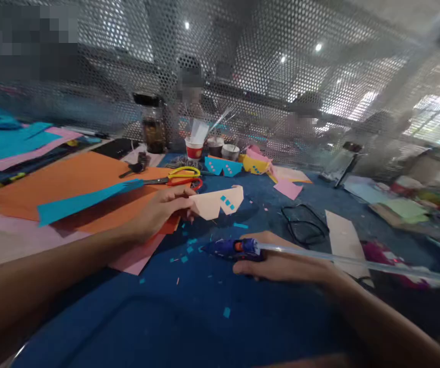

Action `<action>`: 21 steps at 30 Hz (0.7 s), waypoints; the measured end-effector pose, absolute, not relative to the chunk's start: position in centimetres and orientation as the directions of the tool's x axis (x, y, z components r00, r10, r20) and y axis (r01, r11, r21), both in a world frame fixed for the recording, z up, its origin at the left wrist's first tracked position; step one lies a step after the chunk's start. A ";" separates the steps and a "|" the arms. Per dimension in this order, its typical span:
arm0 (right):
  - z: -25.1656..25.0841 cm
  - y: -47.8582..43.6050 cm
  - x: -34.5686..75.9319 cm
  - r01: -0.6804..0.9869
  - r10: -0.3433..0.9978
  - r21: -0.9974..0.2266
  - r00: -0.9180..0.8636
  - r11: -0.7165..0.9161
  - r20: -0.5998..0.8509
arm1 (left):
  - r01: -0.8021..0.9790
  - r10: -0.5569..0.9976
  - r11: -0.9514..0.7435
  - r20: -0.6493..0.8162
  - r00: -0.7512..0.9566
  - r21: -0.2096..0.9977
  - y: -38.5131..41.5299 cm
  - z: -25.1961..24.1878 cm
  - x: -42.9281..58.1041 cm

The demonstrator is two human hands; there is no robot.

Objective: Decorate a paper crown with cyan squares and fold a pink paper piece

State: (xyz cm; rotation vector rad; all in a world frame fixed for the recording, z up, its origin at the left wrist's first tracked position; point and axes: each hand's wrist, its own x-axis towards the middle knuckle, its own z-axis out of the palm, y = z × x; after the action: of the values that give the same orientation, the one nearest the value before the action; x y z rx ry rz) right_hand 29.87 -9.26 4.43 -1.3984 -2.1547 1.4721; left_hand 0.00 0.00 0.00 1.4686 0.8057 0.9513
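Between the fingers and thumb of my left hand (168, 207) is a pale paper cutout (206, 203), notched along its lower edge, with small blue squares stuck in a row on its right part. My right hand (269, 260) is wrapped round a blue glue gun (229, 249), low over the table, nozzle pointing left. A long clear glue stick (320, 254) runs out of its back to the right. Tiny blue paper squares (190, 249) lie scattered near the nozzle. Behind my left hand rest scissors (181, 175) with yellow and red handles, beside a blue paper strip (89, 203).
Orange sheets (78, 179) cover the left of the blue table (158, 317). Finished-looking blue (223, 166) and yellow cutouts (256, 164) stand at the back near paper cups (194, 148) and a dark jar (153, 128). A black cord (304, 225) lies right; perforated metal mesh (243, 61) rises behind.
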 end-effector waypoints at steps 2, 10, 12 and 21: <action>4.4 -9.2 29.8 0.583 0.776 -0.811 -0.534 0.051 -0.335 | -0.039 0.895 -0.119 0.124 0.428 0.992 0.1 0.0 0.1; 3.9 -9.4 30.0 0.537 0.808 -0.844 -0.494 -0.008 -0.322 | -0.042 0.905 -0.096 0.104 0.412 0.995 -0.3 0.4 0.5; 3.9 -9.7 29.8 0.504 0.837 -0.864 -0.472 -0.002 -0.277 | -0.042 0.907 -0.091 0.100 0.410 0.995 -0.2 0.3 0.5; 3.6 -10.3 28.9 0.435 0.924 -0.893 -0.377 0.111 -0.069 | -0.030 0.903 -0.106 0.109 0.416 0.994 -0.1 0.1 0.5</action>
State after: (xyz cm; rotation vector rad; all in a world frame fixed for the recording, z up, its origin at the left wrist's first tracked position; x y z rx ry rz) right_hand 28.88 -10.32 3.57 -1.3180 -1.8735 1.2224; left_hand 0.49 -0.14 0.14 1.4564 0.8262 0.9634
